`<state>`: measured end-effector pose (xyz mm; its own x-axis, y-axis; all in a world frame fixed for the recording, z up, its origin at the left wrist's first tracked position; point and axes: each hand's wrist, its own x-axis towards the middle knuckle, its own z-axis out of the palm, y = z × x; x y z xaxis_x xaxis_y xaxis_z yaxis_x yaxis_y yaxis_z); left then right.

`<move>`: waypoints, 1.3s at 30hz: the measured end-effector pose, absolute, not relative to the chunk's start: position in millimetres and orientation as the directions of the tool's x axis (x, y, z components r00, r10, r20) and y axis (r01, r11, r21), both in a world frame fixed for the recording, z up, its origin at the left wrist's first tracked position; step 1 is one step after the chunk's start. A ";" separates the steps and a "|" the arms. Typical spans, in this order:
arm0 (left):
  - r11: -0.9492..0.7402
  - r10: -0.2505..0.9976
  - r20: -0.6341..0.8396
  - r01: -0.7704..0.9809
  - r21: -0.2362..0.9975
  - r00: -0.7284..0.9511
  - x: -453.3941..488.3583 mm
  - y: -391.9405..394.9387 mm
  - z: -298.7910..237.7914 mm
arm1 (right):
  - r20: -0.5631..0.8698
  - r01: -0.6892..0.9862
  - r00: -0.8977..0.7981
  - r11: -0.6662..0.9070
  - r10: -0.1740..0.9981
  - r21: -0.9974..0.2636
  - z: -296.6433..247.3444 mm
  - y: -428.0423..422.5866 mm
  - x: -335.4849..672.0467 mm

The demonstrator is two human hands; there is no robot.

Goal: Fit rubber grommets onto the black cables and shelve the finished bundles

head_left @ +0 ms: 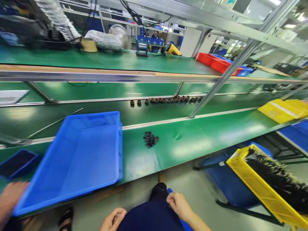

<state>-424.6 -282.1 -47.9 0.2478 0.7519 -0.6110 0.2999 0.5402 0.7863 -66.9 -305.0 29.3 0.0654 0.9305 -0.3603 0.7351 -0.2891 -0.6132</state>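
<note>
Fingers of the left hand (pixel 113 220) and of the right hand (pixel 178 203) are curled loosely inward, on both sides of the dark blue clothing (pixel 151 216) and before the green tabletop (pixel 137 162), and I cannot tell whether they enclose something small. On this tabletop, ahead of the hands, lies a little pile of black parts (pixel 150 140), near the right side of the large blue tray (pixel 93 157), while small brown parts (pixel 160 100) stand in a row on the dark belt (pixel 144 114) behind. Another person's hand (pixel 12 196) is near the tray's left front corner, and at right a yellow box (pixel 260 183) holds many black pieces (pixel 271 175).
</note>
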 end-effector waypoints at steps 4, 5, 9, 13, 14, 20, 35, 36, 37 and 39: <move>0.259 0.953 -0.301 0.411 0.874 0.040 -312.7 -195.0 -61.7 | -0.259 0.747 0.058 -0.214 0.964 -0.629 -1.1 -243.7 8.8; 0.197 0.975 -0.222 0.502 0.842 -0.011 -290.6 -172.4 -69.0 | -0.237 0.749 0.049 -0.192 0.970 -0.634 -7.3 -226.7 22.4; 0.134 0.990 -0.124 0.766 0.629 -0.071 -237.1 -100.1 -101.5 | -0.222 0.738 -0.023 -0.133 0.975 -0.661 -20.3 -176.9 57.6; 0.100 0.993 -0.112 0.809 0.580 -0.043 -216.5 -54.3 -120.7 | -0.233 0.737 -0.127 -0.066 0.964 -0.673 -27.7 -145.3 68.7; 0.081 0.995 -0.099 0.812 0.578 -0.028 -212.8 -42.9 -124.1 | -0.235 0.753 -0.158 -0.037 0.959 -0.657 -32.6 -136.1 68.5; -0.128 0.987 0.000 0.781 0.612 0.162 -200.3 29.6 -147.5 | -0.219 0.858 -0.335 0.200 0.916 -0.474 -88.2 -58.9 45.7; -0.135 0.979 0.050 0.443 0.886 0.198 -177.2 50.1 -162.2 | -0.009 0.462 -0.189 0.081 0.982 -0.883 -123.2 76.0 -36.6; -0.105 0.985 0.038 0.416 0.903 0.166 -175.1 49.8 -159.7 | -0.068 0.410 -0.140 -0.005 0.988 -0.912 -121.1 76.1 -37.9; -0.074 0.991 0.025 0.387 0.919 0.130 -172.9 49.7 -156.7 | -0.115 0.374 -0.102 -0.069 0.988 -0.925 -119.2 76.5 -40.0; -0.014 0.999 -0.002 0.318 0.948 0.049 -168.5 50.5 -149.7 | -0.177 0.332 -0.056 -0.149 0.983 -0.931 -116.3 78.4 -47.9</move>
<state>-168.5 50.5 -149.7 0.0493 0.9988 -0.0021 0.3175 -0.0137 0.9482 -47.9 78.4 -116.3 -0.0557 0.9826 -0.1774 0.3325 -0.1493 -0.9312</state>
